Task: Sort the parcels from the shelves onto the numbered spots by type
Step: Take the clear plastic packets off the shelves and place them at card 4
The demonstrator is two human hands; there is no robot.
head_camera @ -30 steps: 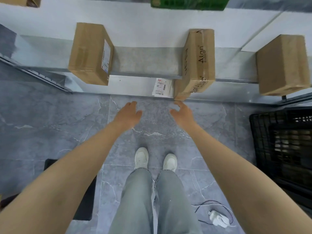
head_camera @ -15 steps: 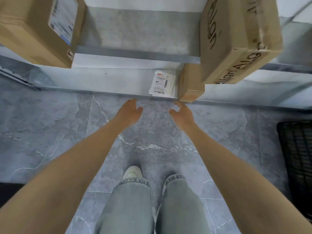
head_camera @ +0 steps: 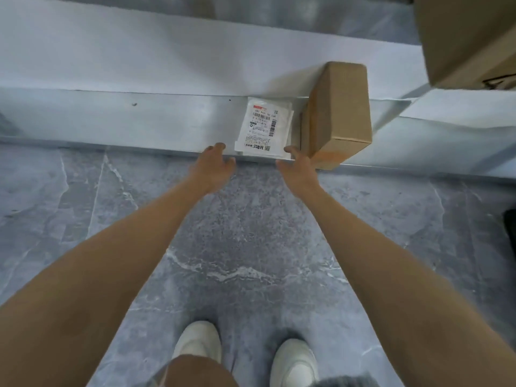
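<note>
You are holding your left hand (head_camera: 213,166) and right hand (head_camera: 298,171) empty, loosely spread, flanking the white mailer (head_camera: 264,128) at centre frame; it and the brown box (head_camera: 339,113) are seemingly waiting unsorted.

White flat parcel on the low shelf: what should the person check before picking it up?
1. White flat parcel lies flat at the front edge of the shelf, nothing on top: ok.
2. Left hand empty, near its left side: ok.
3. Right hand empty, at its right corner: ok.
4. Either hand gripping it: not ok, not yet.
5. Cardboard box close beside its right edge; room for fingers: cannot tell.
6. Which numbered spot it goes to: cannot tell, none in view.
</note>
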